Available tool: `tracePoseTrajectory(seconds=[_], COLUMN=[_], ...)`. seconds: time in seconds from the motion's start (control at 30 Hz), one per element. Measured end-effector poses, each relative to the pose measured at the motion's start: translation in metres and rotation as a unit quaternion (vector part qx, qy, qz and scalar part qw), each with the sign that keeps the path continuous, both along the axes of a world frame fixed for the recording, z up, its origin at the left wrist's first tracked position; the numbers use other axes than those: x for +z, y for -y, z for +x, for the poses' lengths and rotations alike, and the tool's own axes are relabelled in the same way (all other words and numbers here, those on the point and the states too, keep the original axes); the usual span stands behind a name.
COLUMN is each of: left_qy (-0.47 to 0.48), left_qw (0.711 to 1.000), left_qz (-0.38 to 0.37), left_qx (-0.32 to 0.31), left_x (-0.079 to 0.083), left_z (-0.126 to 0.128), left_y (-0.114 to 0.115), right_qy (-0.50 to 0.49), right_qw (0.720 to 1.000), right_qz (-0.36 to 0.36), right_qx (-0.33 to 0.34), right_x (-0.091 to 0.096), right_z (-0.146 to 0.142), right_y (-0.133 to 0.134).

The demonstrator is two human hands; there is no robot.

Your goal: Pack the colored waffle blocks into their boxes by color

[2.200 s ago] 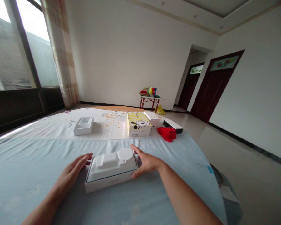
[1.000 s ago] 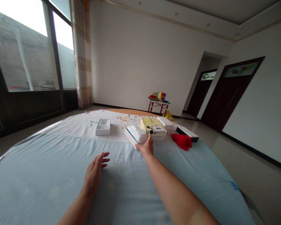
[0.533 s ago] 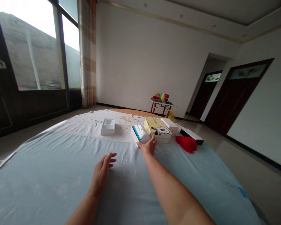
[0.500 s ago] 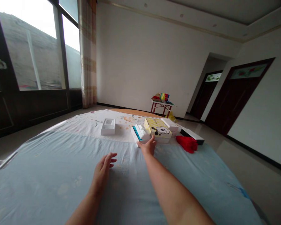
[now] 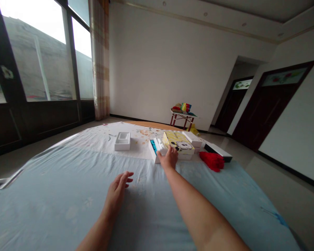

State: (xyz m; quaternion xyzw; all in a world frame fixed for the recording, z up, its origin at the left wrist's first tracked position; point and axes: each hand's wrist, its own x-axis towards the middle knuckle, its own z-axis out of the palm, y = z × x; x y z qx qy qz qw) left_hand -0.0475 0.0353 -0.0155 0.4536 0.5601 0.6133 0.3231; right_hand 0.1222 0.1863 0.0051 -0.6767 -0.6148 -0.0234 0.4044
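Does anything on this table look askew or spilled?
Yes: the white molded insert looks askew in its white box, by the right hand, leaving a blue strip exposed along one side. Nothing looks spilled.

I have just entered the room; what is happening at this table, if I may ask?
A person's right hand is at the near end of a white box, with its thumb by the white insert; its exact grip is unclear. Blue contents show along the left side. A yellow cartoon box stands just to the right. The left hand, fingers loosely curled, holds nothing, nearer the viewer.
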Motion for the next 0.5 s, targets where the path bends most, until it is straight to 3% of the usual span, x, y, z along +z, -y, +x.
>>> tracePoseTrajectory(seconds=[0.23, 0.5], left_qy=[-0.01, -0.017], left_qw=[1.0, 1.0], left_qz=[0.001, -0.004], left_qx=[0.002, -0.001], left_x=[0.003, 0.003], left_z=[0.001, 0.001], left_y=[0.002, 0.002], right_qy=[0.112, 0.215], right_qw=[0.989, 0.97], right_qz=[-0.072, 0.002], right_qx=[0.064, 0.112], right_x=[0.013, 0.028], right_z=[0.005, 0.015], right_y=[-0.011, -0.007])
